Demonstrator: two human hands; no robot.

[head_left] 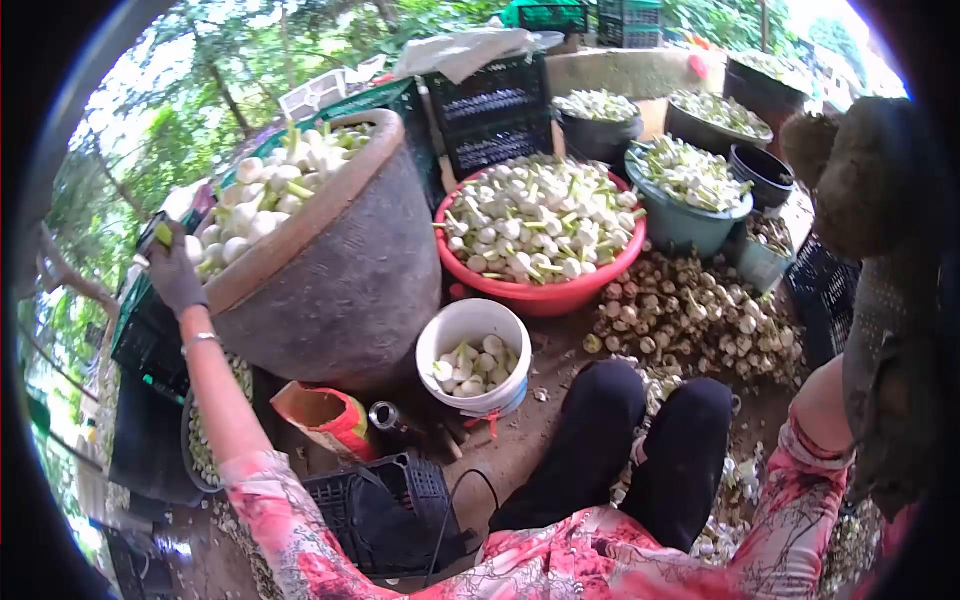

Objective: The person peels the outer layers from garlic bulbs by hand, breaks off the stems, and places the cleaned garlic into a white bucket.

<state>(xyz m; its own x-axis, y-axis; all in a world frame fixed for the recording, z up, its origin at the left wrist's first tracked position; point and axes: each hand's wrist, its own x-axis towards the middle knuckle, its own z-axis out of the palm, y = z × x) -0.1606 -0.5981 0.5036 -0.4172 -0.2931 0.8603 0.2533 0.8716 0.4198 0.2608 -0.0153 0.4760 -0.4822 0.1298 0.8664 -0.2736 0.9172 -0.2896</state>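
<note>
My left hand (177, 274), in a grey glove, reaches to the left rim of a large clay pot (340, 270) heaped with white garlic bulbs (290, 180). Its fingers are closed around what looks like a garlic bulb, of which a green stem (163, 234) shows; the rest is mostly hidden. Raised very near the camera at the far right is my right hand (875, 200), in a soiled knit glove. It is dark and blurred, and I cannot see whether it holds anything.
A red basin (560, 295) and a white bucket (440, 345) hold trimmed bulbs. Untrimmed bulbs (690, 310) lie piled on the ground. Behind stand a teal tub (690, 228) and black crates (490, 110). Near my legs are a can (385, 416), a cut red container (330, 418) and a black basket (425, 490).
</note>
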